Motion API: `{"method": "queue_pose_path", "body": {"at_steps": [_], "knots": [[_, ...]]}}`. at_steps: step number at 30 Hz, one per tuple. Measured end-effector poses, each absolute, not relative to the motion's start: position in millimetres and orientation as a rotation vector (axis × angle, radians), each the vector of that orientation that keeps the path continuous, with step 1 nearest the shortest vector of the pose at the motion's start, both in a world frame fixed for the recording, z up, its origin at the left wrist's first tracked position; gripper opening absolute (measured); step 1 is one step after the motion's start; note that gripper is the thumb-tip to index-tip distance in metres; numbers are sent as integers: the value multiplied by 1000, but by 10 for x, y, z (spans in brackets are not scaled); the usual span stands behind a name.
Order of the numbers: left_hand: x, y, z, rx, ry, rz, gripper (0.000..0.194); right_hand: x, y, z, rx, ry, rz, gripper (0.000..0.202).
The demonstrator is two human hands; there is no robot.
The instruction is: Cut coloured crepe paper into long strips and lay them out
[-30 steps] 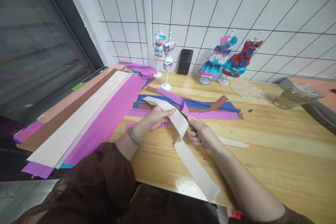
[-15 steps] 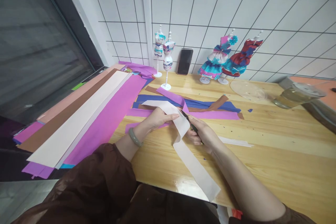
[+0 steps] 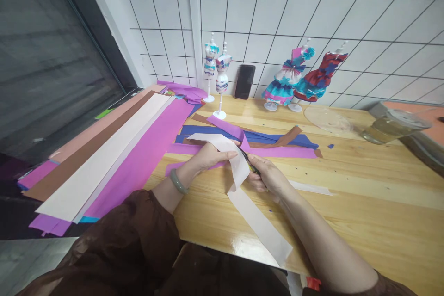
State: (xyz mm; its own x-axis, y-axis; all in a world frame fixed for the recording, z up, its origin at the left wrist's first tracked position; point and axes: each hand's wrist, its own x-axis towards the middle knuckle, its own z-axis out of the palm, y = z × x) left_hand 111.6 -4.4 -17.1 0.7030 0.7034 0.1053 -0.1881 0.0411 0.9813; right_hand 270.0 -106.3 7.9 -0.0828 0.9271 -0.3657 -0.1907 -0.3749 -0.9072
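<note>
My left hand (image 3: 212, 156), with a green bangle at its wrist, pinches a long white paper strip (image 3: 255, 219) near its upper bend. The strip curls down between my hands and reaches over the table's front edge. Dark scissors (image 3: 247, 158) are gripped in my right hand (image 3: 266, 173), their blades beside the right edge of the strip close to my left thumb. Behind my hands lie blue strips (image 3: 294, 140), a purple strip (image 3: 284, 152) and a brown strip (image 3: 288, 136). A narrow white offcut (image 3: 310, 188) rests right of my right hand.
Stacked coloured paper sheets (image 3: 104, 157) cover the left side. Against the tiled wall stand two small mannequins (image 3: 222, 78), a phone (image 3: 244, 82) and two dressed mannequins (image 3: 286, 78), (image 3: 321, 76). A glass cup (image 3: 391, 127) is on the right.
The scissors have shifted slightly, and the curled part of the white strip has moved a little to the left. Both hands stay almost in place.
</note>
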Motion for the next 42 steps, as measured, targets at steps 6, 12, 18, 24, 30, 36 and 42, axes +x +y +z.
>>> {"method": "queue_pose_path", "body": {"at_steps": [6,12,18,24,30,36,42], "knots": [[1087,-10,-94,1179,569,708,39,2688,-1059,77,-1289,-910,1578,29],[1093,-13,-61,928,533,805,28,2685,-1062,72,-1296,-943,1592,30],[1080,-10,-73,1037,548,825,25,2691,-1059,56,-1291,-918,1610,32],[1066,2,-89,1297,574,807,28,2690,-1060,60,-1257,-878,1650,35],[1093,-36,-79,1412,541,784,29,2682,-1070,90,-1169,-893,1665,30],[1110,-52,-126,1456,581,765,36,2685,-1072,77,-1150,-867,1669,29],[1093,-54,-112,1463,549,711,43,2681,-1067,72,-1172,-844,1657,31]]}}
